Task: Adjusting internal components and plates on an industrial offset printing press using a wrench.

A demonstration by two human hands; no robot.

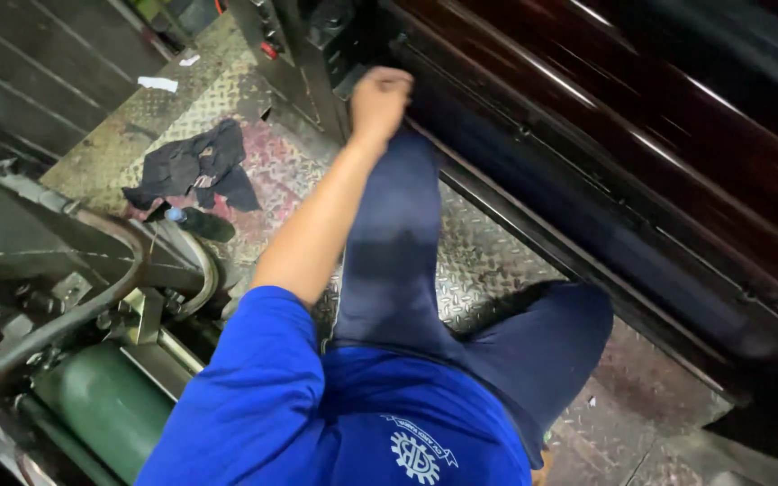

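Beside the long dark roller point(605, 171) that runs slantwise across the upper right, the person's left hand point(380, 97) is stretched out at the end of a bare forearm, fingers point(387, 83) curled together into a fist pressed at the roller's near end, where it meets a grey machine frame point(290, 45) with a small red button point(268, 49). Whether anything is gripped inside the fist cannot be told, since the picture is blurred there. No right hand shows. Below the roller lies a steel tread-plate floor point(488, 261), on which the person's dark blue trouser legs point(393, 243) stand; the legs fill most of the strip between the roller's lower rail and the floor's left side, leaving only narrow bare plate on either side of them. Left of the roller and well apart from the hand, a crumpled dark rag point(195, 166) lies on a reddish patch of the floor, with a dark bottle point(202, 222) just beside it toward the person. Further left, thick grey pipes point(92, 297) curve over a green cylinder point(105, 405), crowding the floor's left edge. A white scrap of paper point(158, 84) lies far up the floor, near its upper edge.
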